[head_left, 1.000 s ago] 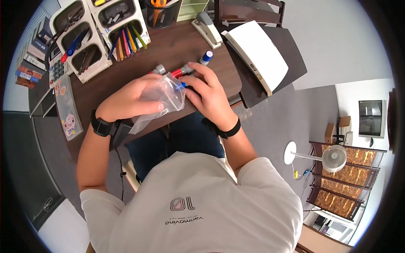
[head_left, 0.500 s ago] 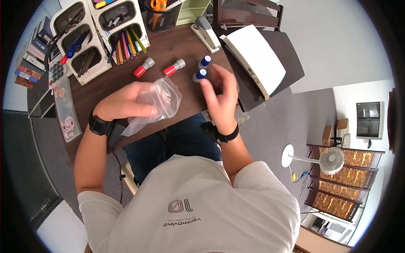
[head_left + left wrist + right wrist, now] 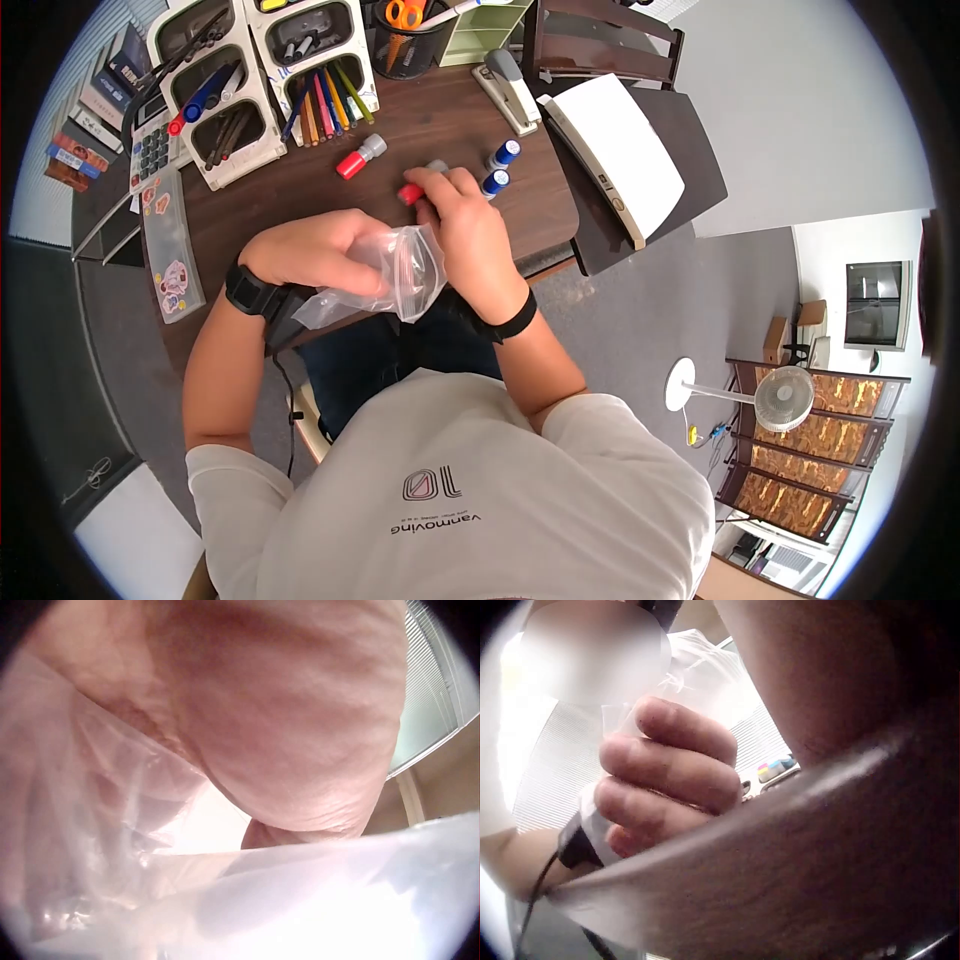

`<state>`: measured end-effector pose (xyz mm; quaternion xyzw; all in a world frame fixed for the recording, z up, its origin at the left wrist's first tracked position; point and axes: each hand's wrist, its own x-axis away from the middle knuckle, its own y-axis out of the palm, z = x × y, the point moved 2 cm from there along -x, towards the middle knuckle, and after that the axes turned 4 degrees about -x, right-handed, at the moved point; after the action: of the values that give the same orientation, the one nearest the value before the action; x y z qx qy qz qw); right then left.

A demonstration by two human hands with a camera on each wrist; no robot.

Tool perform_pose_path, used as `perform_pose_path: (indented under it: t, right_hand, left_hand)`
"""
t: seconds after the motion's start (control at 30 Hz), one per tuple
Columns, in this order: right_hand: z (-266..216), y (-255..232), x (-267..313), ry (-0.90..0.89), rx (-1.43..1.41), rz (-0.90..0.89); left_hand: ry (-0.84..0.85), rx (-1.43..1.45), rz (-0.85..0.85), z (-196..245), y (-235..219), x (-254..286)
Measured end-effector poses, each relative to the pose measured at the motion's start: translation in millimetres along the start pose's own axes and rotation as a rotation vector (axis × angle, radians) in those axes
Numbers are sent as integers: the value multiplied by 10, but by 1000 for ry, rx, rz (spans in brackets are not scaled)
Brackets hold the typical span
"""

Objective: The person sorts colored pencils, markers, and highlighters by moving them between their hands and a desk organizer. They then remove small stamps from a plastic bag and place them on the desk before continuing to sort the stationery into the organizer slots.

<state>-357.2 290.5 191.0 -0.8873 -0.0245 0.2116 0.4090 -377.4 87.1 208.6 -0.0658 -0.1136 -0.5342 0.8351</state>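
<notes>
My left hand [image 3: 320, 255] holds a clear zip bag [image 3: 415, 272], its thumb along the side. Its curled fingers [image 3: 675, 761] show in the right wrist view, and the bag's film [image 3: 97, 825] fills much of the left wrist view. My right hand [image 3: 470, 225] grips a small red cylinder with a grey cap [image 3: 408, 194] just beyond the bag's mouth; its middle is hidden under the fingers. Another red cylinder with a grey cap [image 3: 361, 157] lies farther left. Two small cylinders with blue tops stand upright at the right, one [image 3: 495, 183] beside the right hand, another [image 3: 505, 154] behind it.
A desk organizer [image 3: 235, 160] with pens and pencils stands at the back left. Behind are a mesh cup [image 3: 405, 55] with scissors and a stapler [image 3: 510, 92]. A thick white binder [image 3: 620, 150] lies right of the wooden table's edge; a sticker sheet [image 3: 170, 245] lies left.
A second ago my right hand held a blue-topped cylinder by the bag. It set that upright beside the other, then moved left onto a red cylinder, now shifted toward me. The left hand keeps the bag.
</notes>
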Motion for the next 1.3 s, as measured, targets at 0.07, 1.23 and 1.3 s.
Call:
perform_pose_path:
  t: [0.07,1.23,1.3]
  right_hand:
    - [-55,25,6,-64,-300,8]
    - [-91,-101,265,-293,-172,-263]
    - [75,-164,397,-249,-320,-111]
  left_hand:
    - [15,5,-37,-13,33,-13]
    - [48,-72,-216,-57,252,-83]
    - [76,44,-196,-64,251,-74]
